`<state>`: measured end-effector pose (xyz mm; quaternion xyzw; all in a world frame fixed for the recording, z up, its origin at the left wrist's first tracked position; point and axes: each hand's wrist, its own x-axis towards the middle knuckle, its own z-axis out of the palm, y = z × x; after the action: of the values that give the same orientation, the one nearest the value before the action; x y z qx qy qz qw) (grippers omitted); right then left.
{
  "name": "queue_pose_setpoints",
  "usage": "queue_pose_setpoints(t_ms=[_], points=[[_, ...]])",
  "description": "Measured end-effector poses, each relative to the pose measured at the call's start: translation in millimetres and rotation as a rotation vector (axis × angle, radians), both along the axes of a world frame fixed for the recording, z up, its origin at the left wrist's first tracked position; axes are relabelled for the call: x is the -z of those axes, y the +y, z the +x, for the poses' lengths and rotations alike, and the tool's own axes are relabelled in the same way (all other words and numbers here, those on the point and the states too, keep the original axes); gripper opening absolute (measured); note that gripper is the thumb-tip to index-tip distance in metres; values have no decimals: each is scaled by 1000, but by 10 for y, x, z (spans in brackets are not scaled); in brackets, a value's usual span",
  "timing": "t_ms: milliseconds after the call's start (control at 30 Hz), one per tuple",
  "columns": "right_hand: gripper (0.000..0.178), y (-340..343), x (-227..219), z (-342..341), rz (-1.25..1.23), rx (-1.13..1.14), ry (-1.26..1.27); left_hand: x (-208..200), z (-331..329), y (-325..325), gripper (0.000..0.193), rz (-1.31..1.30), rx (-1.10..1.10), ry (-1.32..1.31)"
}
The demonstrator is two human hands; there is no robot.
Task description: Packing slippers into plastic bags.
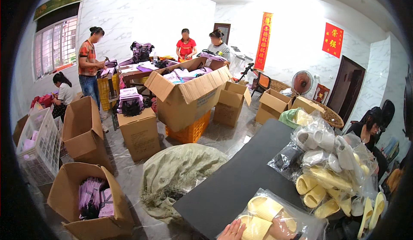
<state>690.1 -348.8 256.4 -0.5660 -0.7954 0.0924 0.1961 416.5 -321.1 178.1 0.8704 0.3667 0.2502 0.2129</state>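
Observation:
At the near edge of the black table [241, 171], a pair of pale yellow slippers [258, 228] with ribbed straps lies in a transparent plastic bag [307, 223]. My left hand [232, 230] presses its fingers against the left side of the slippers; a ring shows on one finger. Seen through the plastic, my right hand [282, 228] grips the slippers from the right, its fingertips partly hidden. To the right rises a heap of loose yellow slippers [325, 177], with white slippers [325, 139] in transparent bags on top.
A pale woven sack [178, 175] slumps left of the table. Open cartons [92, 201] stand on the floor, one with purple packets [97, 197]. A large carton [189, 98] rests on an orange crate [189, 130]. Several people work farther back; another person [368, 126] sits at the right.

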Motion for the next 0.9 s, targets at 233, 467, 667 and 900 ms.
queue_pose_setpoints(t_ms=[233,467,667,900], points=[[51,43,71,11,-46,65,104,-55,21,19,85,0,15,83],[46,-244,191,281,-115,222,190,-116,-9,79,74,70,22,207],[43,-495,360,417,-158,346,297,-253,8,51,72,-14,236,144],[38,-711,529,512,-183,464,420,-149,69,24,74,-95,168,116]])
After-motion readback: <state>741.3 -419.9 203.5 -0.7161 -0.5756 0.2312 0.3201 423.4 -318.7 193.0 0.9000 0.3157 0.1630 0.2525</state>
